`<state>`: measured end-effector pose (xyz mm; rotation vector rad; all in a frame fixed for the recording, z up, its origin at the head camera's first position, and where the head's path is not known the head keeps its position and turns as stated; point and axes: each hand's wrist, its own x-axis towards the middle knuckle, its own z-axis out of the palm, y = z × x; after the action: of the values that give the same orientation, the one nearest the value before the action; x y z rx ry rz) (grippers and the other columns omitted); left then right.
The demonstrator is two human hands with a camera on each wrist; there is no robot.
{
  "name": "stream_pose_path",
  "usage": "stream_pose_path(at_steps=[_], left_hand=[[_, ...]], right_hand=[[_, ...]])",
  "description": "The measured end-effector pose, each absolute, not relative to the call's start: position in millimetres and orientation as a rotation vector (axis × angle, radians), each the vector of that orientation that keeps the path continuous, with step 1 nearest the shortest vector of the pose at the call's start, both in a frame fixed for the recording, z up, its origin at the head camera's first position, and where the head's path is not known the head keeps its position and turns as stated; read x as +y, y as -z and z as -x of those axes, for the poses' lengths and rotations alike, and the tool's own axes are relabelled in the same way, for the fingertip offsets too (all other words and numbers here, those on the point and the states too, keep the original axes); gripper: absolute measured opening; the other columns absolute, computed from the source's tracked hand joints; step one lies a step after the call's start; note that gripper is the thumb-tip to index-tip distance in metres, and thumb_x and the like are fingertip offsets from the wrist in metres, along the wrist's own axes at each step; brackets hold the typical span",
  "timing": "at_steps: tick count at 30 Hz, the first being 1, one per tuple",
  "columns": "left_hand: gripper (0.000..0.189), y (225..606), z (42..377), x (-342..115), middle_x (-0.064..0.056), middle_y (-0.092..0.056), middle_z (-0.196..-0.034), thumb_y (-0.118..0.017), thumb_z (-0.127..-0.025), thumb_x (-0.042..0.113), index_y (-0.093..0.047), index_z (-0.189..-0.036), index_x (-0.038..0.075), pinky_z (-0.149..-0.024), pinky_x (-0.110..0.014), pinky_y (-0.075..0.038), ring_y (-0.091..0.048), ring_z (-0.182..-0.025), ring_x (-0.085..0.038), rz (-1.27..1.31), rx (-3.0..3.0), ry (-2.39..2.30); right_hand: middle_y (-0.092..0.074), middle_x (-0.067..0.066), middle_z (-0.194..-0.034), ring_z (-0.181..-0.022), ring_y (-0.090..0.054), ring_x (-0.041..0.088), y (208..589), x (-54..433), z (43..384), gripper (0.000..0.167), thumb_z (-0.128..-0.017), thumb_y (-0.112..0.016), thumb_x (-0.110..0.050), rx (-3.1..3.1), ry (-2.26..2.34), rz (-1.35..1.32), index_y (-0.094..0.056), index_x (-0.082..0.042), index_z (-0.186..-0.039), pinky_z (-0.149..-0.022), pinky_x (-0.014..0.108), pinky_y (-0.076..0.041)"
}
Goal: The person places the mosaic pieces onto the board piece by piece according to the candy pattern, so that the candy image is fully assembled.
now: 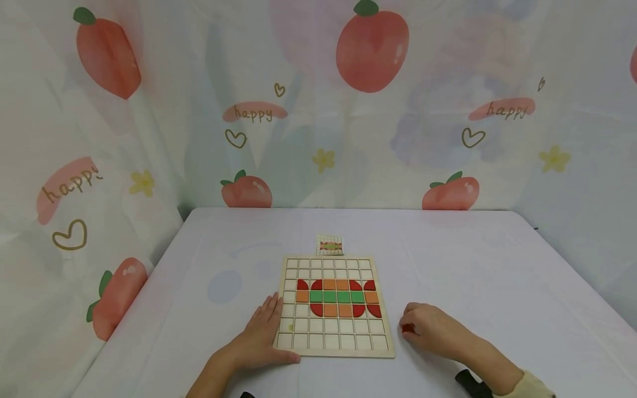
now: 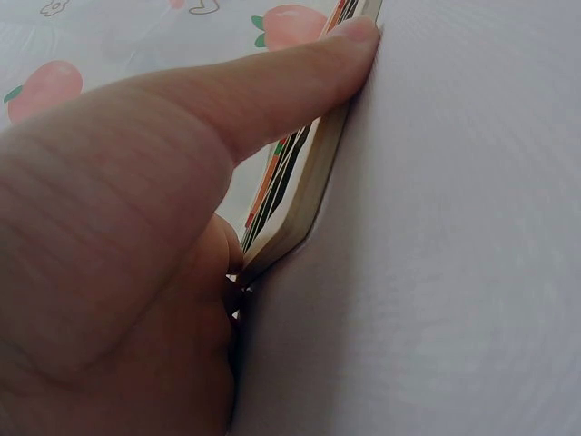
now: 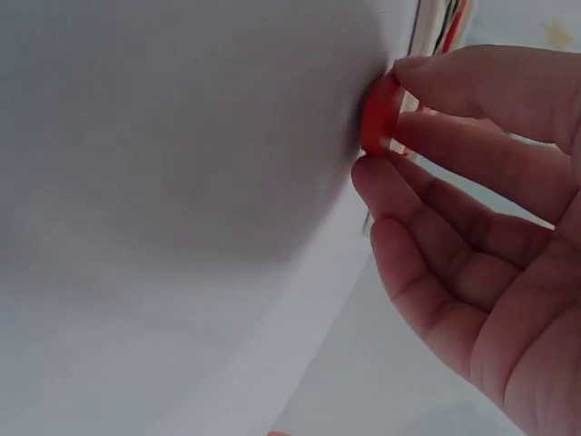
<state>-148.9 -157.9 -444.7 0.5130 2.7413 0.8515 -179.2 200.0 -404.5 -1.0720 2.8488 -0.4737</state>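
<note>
A light wooden grid board (image 1: 343, 353) lies flat on the white table, with red quarter-round tiles, orange square tiles (image 1: 330, 310) and green square tiles (image 1: 330, 297) across its middle rows. My left hand (image 1: 256, 338) rests against the board's left side with straight fingers, and its thumb (image 2: 300, 77) lies along the front edge at the corner. To the right of the board, my right hand (image 1: 435, 330) pinches a small red tile (image 3: 379, 113) between thumb and fingertips, close to the tabletop. The fingers hide part of that tile, so its full outline cannot be seen.
Behind the board's far edge lies a small card (image 1: 329, 245) printed with a similar coloured pattern. White cloth (image 1: 448, 254) covers the table. A printed curtain (image 1: 348, 138) with fruit and hearts hangs behind and at the sides. Near the right wrist is a black object (image 1: 471, 383).
</note>
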Motion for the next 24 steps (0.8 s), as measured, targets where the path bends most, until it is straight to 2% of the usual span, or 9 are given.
stream_pose_path(at_steps=[6, 15, 24], left_hand=[[0.121, 444, 148, -158, -0.022, -0.004, -0.15, -0.065, -0.067, 0.067, -0.008, -0.144, -0.007, -0.107, -0.05, -0.007, 0.0, -0.137, -0.033, -0.511, 2.743, -0.842], [0.122, 444, 148, -160, -0.022, -0.003, -0.15, -0.063, -0.067, 0.069, -0.008, -0.144, -0.007, -0.107, -0.05, -0.006, 0.0, -0.137, -0.033, -0.516, 2.748, -0.833], [0.121, 444, 149, -159, -0.022, -0.004, -0.15, -0.064, -0.067, 0.069, -0.009, -0.144, -0.007, -0.107, -0.05, -0.007, 0.0, -0.137, -0.033, -0.521, 2.75, -0.834]], right_hand=[[-0.053, -0.007, -0.074, -0.065, -0.047, 0.008, 395, 186, 181, 0.005, -0.075, -0.072, -0.003, 2.912, 0.518, 0.918, -0.071, -0.005, -0.08, -0.058, 0.022, -0.046], [-0.058, -0.004, -0.077, -0.068, -0.052, 0.011, 384, 155, 185, 0.006, -0.075, -0.072, -0.003, 2.896, 0.614, 0.996, -0.071, -0.004, -0.081, -0.057, 0.021, -0.046], [-0.054, -0.007, -0.074, -0.067, -0.047, 0.007, 383, 129, 190, 0.003, -0.077, -0.072, -0.008, 2.903, 0.625, 1.113, -0.07, -0.006, -0.076, -0.058, 0.02, -0.045]])
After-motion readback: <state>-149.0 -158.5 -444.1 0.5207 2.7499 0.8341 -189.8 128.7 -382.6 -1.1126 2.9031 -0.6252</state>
